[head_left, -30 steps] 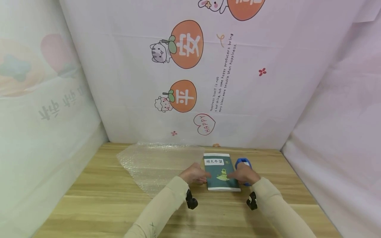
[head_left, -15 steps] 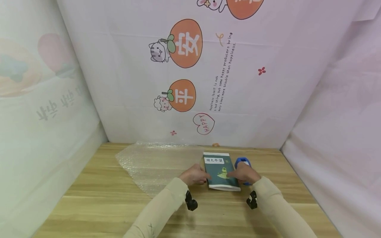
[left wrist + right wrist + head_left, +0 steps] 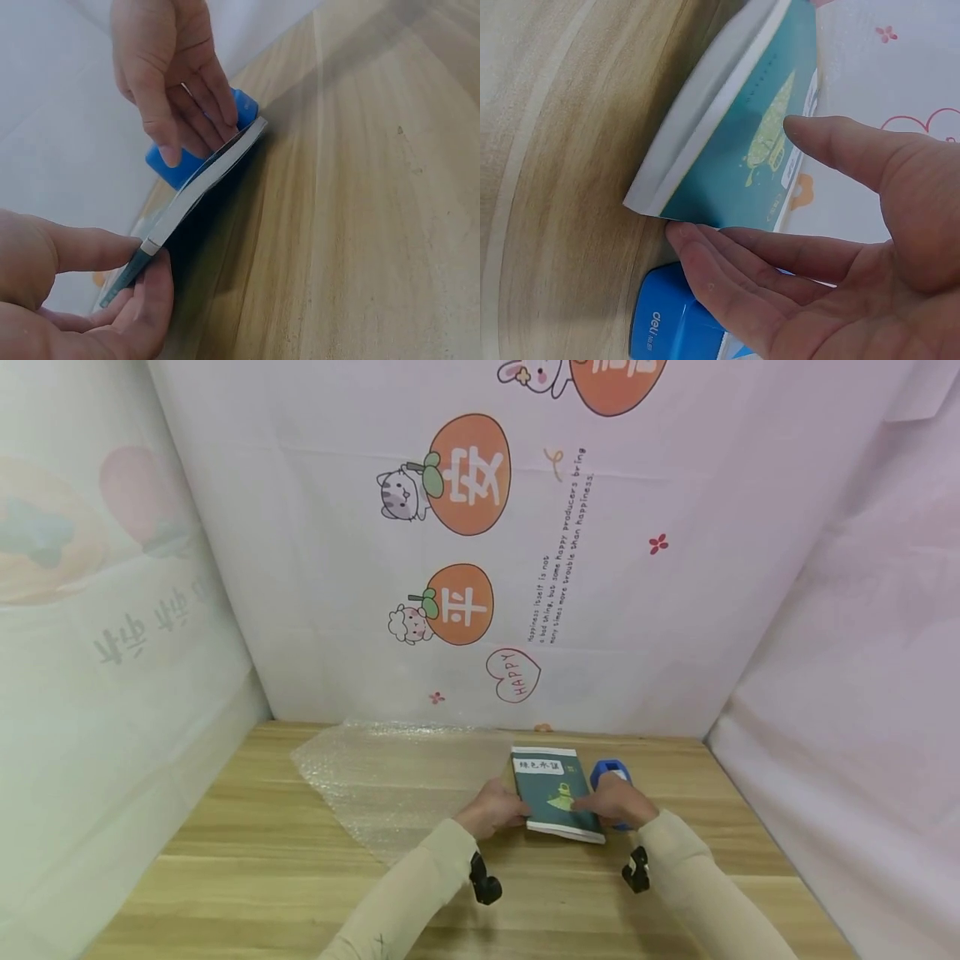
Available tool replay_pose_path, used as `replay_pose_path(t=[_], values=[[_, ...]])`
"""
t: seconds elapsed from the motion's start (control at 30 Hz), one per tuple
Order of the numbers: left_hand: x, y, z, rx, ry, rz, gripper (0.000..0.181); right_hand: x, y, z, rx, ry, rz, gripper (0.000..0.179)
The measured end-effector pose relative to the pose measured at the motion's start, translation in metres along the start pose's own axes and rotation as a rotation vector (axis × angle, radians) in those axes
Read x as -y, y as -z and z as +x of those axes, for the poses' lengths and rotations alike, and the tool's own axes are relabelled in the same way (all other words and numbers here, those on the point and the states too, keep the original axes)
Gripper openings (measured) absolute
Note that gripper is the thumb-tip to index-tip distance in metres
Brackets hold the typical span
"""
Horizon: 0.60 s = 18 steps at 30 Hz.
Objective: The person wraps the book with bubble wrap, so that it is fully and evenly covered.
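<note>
A green paperback book (image 3: pixel 542 789) with a white title label lies at the back of the table, its left side raised from the wood. My left hand (image 3: pixel 491 808) pinches that left edge; in the left wrist view its thumb is on the cover and its fingers are underneath the book (image 3: pixel 196 189). At the opposite edge is my right hand (image 3: pixel 617 802). The right wrist view has its fingertips right at the book's edge, fingers extended, and its thumb over the cover. Beside them stands a blue plastic object (image 3: pixel 667 311) marked "deli", partly hidden by the right hand.
A sheet of clear bubble wrap (image 3: pixel 397 777) lies flat to the left of the book, reaching the back of the table. White printed cloth (image 3: pixel 360 610) hangs behind the wooden table (image 3: pixel 247 877) and along both sides.
The book's left side has lifted and the book has turned slightly. My left hand has gone from resting at its edge to pinching it. The right hand stays nearly in place.
</note>
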State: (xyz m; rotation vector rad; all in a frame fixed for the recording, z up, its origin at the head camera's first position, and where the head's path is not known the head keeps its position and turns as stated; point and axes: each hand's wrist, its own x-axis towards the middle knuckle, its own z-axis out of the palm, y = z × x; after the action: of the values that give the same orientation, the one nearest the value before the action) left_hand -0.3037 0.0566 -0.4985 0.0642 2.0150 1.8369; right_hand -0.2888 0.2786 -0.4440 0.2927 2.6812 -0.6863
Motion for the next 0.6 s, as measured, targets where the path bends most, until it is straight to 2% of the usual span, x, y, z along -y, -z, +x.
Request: replay_pose_path(t=[0.23, 0.47, 0.6], values=[[0.001, 0.005, 0.002, 0.006, 0.025, -0.083, 0.021, -0.001, -0.001, -0.003, -0.026, 0.021, 0.017, 0.039], [0.000, 0.011, 0.001, 0.023, 0.031, -0.073, 0.026, 0.001, -0.004, -0.004, -0.038, 0.001, 0.061, 0.056], [-0.001, 0.013, -0.001, 0.031, 0.032, -0.072, 0.023, 0.001, -0.005, -0.004, -0.060, 0.011, 0.055, 0.055]])
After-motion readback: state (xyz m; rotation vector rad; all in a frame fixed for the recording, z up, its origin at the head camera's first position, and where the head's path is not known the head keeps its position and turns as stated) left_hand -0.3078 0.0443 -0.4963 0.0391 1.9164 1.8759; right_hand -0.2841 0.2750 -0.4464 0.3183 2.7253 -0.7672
